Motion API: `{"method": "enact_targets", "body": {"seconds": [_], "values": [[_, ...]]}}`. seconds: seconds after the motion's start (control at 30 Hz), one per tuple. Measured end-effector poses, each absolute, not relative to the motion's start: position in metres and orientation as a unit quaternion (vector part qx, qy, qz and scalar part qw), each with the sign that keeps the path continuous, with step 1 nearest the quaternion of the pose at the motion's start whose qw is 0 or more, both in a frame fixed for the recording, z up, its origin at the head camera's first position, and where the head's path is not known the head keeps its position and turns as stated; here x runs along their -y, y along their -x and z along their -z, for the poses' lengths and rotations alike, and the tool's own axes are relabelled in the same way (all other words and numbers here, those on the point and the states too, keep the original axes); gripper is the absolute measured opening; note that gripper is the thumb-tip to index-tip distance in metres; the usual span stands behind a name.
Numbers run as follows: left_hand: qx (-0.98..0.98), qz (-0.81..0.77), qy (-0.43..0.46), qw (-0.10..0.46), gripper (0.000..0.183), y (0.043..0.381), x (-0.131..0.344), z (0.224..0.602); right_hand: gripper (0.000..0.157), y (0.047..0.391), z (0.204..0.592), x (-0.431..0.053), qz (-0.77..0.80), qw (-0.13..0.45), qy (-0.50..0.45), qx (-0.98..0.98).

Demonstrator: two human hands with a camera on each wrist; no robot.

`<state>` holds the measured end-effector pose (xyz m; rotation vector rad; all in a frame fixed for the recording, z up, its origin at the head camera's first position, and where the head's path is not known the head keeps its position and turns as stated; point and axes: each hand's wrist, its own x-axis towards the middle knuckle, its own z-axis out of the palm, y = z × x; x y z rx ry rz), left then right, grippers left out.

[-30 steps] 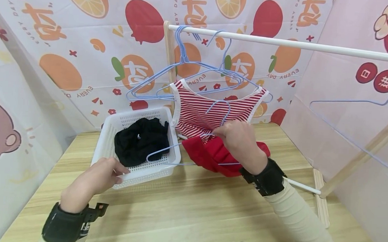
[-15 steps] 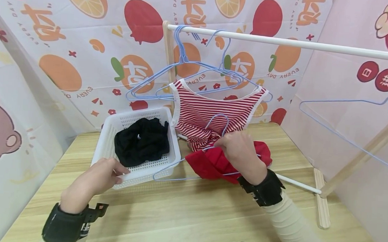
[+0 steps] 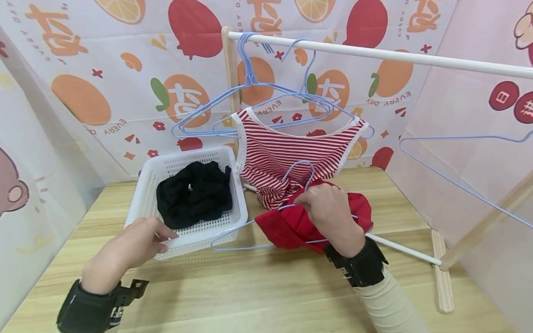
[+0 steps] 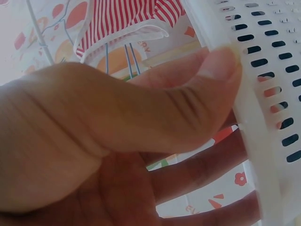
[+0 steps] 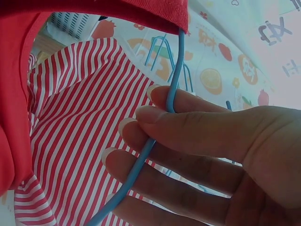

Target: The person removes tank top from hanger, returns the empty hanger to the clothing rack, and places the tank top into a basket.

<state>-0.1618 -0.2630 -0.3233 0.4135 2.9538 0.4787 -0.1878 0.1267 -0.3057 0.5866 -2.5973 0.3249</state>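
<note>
My right hand (image 3: 329, 209) pinches a blue wire hanger (image 3: 243, 248) near its neck. In the right wrist view the thumb and fingers close on the blue wire (image 5: 136, 167). A red garment (image 3: 278, 229) hangs bunched on that hanger, partly behind the hand, while the hanger's left end sticks out bare. Just behind is a red-and-white striped sleeveless top (image 3: 294, 148) on another hanger on the rail. My left hand (image 3: 133, 242) grips the near rim of a white plastic basket (image 3: 200, 242), thumb at the edge (image 4: 256, 141). A crumpled black garment (image 3: 194, 195) lies in the basket.
A white rail (image 3: 387, 55) on wooden posts (image 3: 515, 207) crosses the back. Several bare blue hangers (image 3: 206, 107) hang at its left end, and another hanger (image 3: 451, 137) at the right. All stands on a wooden table (image 3: 243, 294) before printed cloth walls.
My right hand has lowered slightly with the hanger and red garment, mostly between the first two frames. The bare hanger at the right has swung left. My left hand stays on the basket.
</note>
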Motion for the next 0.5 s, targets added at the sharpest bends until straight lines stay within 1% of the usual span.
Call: {"method": "enact_targets", "body": {"seconds": [0.2, 0.4, 0.5], "values": [[-0.976, -0.158, -0.139, 0.059, 0.024, 0.1606, 0.2655, 0.3229, 0.016, 0.1883, 0.3072, -0.1257, -0.116, 0.231, -0.215, 0.942], [-0.971, -0.164, -0.161, 0.06, 0.024, 0.1591, 0.2657, 0.3212, 0.018, 0.187, 0.3092, -0.1265, -0.12, 0.225, -0.21, 0.944], [-0.971, -0.159, -0.174, 0.046, 0.024, 0.157, 0.2649, 0.3183, 0.018, 0.1872, 0.3088, -0.1263, -0.121, 0.228, -0.212, 0.942]]}}
